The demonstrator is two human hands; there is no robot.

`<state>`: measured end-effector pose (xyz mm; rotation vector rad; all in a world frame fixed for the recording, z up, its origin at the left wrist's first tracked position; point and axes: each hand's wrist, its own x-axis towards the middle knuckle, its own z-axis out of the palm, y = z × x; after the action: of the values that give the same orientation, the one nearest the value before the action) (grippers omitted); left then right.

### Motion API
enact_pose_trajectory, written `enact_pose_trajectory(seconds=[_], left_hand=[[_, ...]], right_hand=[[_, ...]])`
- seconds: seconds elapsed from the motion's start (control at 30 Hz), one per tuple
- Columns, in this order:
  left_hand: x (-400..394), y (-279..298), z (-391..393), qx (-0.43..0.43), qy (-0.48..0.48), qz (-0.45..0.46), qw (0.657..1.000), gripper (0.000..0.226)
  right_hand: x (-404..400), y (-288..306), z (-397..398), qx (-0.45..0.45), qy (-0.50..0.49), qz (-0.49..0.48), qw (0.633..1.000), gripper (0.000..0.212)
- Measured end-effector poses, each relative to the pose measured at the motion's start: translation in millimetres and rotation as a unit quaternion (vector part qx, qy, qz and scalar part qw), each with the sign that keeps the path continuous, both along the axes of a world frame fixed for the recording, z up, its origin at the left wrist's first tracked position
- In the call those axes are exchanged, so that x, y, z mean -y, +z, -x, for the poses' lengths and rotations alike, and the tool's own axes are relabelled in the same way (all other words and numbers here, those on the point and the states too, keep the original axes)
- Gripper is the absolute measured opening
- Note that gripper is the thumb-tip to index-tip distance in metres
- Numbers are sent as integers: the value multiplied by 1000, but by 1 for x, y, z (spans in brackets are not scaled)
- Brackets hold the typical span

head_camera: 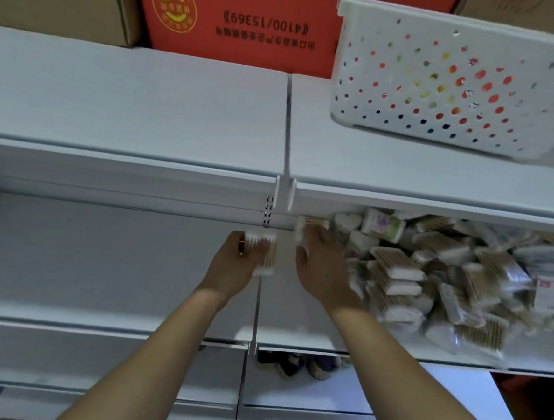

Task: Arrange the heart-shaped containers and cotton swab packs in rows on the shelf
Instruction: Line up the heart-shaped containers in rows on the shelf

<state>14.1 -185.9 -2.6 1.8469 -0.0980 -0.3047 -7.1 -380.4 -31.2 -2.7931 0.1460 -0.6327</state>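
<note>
Cotton swab pack in left hand fingers, upright.

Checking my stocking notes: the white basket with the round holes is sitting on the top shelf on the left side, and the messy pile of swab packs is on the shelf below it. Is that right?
Not quite. The head view shows the white basket on the right side of the top shelf, not the left. The pile of swab packs does lie on the shelf below it.

Dim, bluish light; motion blur, wide-angle edge warp.
</note>
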Motion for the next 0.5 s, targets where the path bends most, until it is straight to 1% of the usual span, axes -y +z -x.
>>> enact_pose_trajectory(seconds=[0.07,0.1,0.17,0.2,0.23,0.3,0.37,0.5], left_hand=[[-13,1,-1,7,-13,-38,999,64],[-19,0,-3,8,-16,-55,998,67],[-32,-2,-6,10,-14,-75,997,76],[-39,-4,-9,12,-14,-82,996,76],[-47,-8,-14,13,-14,-90,996,75],[-61,-11,-20,11,-15,-99,995,75],[-70,-12,-23,11,-13,-98,995,74],[-71,-7,-26,15,-23,-91,995,77]], right_hand=[[5,-6,-21,-104,-45,41,993,58],[6,-9,-29,-137,-54,63,987,63],[6,-14,-42,-176,-69,121,974,69],[4,-17,-46,-189,-79,146,968,69],[3,-19,-51,-191,-89,167,963,68],[3,-22,-56,-165,-103,191,962,62],[7,-23,-60,-139,-97,211,963,58],[9,-17,-65,-131,-89,234,959,49]])
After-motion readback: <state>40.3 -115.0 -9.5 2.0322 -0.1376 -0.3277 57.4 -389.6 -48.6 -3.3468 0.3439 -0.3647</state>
